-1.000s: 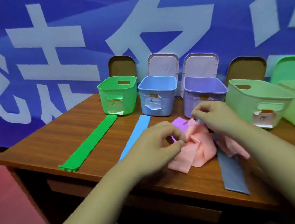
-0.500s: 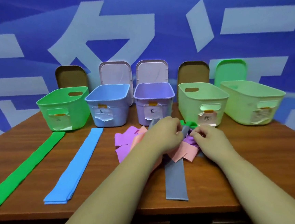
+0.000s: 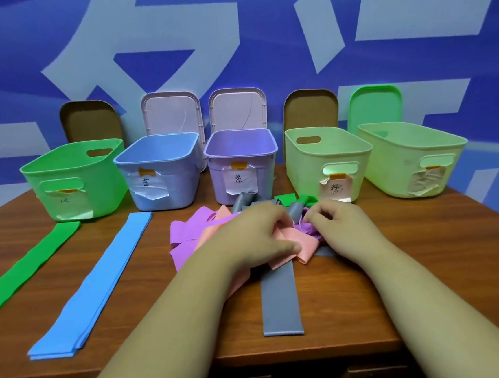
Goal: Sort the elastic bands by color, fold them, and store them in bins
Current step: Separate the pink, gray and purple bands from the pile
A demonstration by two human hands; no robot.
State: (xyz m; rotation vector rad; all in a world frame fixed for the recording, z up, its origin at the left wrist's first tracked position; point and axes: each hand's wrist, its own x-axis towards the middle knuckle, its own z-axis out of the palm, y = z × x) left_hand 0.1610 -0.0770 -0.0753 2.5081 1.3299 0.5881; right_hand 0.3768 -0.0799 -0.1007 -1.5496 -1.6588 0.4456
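Note:
A tangled heap of bands lies mid-table: purple bands (image 3: pixel 188 233), pink bands (image 3: pixel 299 244), a grey band (image 3: pixel 282 303) stretching toward me, and a bit of green band (image 3: pixel 286 198) at the back. My left hand (image 3: pixel 256 234) grips the pink band with curled fingers. My right hand (image 3: pixel 341 227) pinches into the heap at its purple part. A flat stack of green bands (image 3: pixel 14 276) and a flat stack of blue bands (image 3: pixel 104 278) lie stretched out on the left.
Five open bins stand in a row at the back: green (image 3: pixel 71 179), blue (image 3: pixel 160 172), purple (image 3: pixel 241 164), pale green (image 3: pixel 326 159) and a larger pale green one (image 3: pixel 411 157). Their lids lean against the blue wall behind. The wooden table (image 3: pixel 435 253) ends close in front.
The view has swung right, and both hands have moved deeper into the heap. My left hand went from the pink band's near edge to its top; my right hand now works at the purple part.

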